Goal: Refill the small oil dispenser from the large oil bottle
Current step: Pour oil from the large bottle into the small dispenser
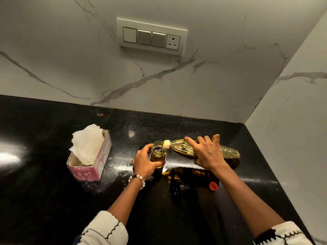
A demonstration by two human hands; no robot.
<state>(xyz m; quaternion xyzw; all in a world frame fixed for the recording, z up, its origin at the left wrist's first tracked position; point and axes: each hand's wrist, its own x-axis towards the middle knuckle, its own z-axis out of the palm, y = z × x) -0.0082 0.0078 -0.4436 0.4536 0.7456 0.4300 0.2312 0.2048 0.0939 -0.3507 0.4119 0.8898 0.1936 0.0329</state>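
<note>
Just below the frame's centre, the left hand point(144, 161) wraps the small oil dispenser point(158, 153) standing on the black counter point(53, 200), while the right hand point(206, 152) grips the large oil bottle point(228, 153) tipped nearly flat, so overtilting risks overflow past the narrow mouth.

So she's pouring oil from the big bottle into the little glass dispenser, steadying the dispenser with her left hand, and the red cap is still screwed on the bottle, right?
Not quite. The head view shows the red cap lying off on the black counter, near the right forearm. The rest holds: the right hand tips the big bottle into the little glass dispenser, which the left hand grips.
</note>
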